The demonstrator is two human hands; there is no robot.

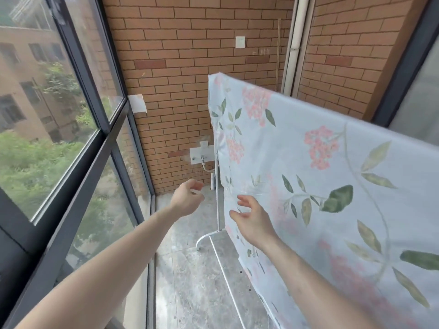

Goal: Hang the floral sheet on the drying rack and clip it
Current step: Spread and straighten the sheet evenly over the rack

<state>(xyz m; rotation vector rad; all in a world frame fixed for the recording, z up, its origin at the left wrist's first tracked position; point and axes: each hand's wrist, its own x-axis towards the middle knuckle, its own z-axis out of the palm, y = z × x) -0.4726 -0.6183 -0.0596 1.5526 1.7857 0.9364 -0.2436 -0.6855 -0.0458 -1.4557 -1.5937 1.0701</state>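
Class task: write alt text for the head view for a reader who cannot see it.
A floral sheet hangs over a white drying rack on a brick-walled balcony. The left hand and right hand reach toward its near edge, fingers loose, holding nothing.

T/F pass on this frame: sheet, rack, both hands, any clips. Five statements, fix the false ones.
1. The sheet is draped over the rack's top. True.
2. The right hand grips the sheet's edge. False: its fingers are spread and relaxed in front of the sheet, holding nothing.
3. The left hand is apart from the sheet, out over the floor. True.
4. A clip is fixed on the sheet's top edge. False: no clip shows anywhere in view.
5. The rack is black. False: its visible pole and curved foot are white.
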